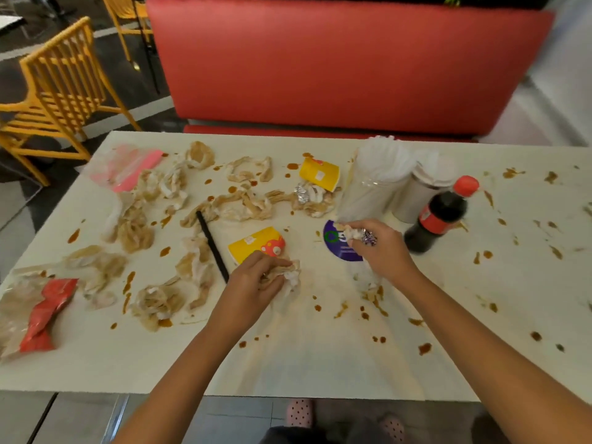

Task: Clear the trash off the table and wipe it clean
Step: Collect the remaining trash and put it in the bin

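The crumpled, brown-stained white tissue wad (290, 274) lies near the middle of the white table (288, 363). The left hand (253, 278) grips it, with the fingers curled over its top. The wad is bunched roughly round, so it shows no clear long axis.

At 2 o'clock from it, the right hand (381, 248) has its fingers curled tight around a small ball of white tissue and silver foil (360, 234). It holds this over a round purple paper disc (336, 253).

Just at 11 o'clock from the left hand lies a flattened yellow paper carton (253, 243), its long axis running from 8 to 2 o'clock. Touching the left wrist's side, a black plastic straw (211, 243) points from 11 to 5 o'clock.

More stained tissue scraps (243, 203) are strewn across the table's left half, and brown sauce spots (424, 348) dot the whole top. A second yellow carton (320, 174) lies at 12 o'clock. To its right stand a clear plastic cup of white straws (368, 177), a white lidded cup (423, 190) and a dark cola bottle with a red cap (439, 216), the cap leaning toward 1 o'clock.

At the far left edge lie a red wrapper in a clear bag (48, 312) and a pink plastic bag (128, 168). Beyond the table are a red padded bench (336, 65) and yellow slatted chairs (61, 81).
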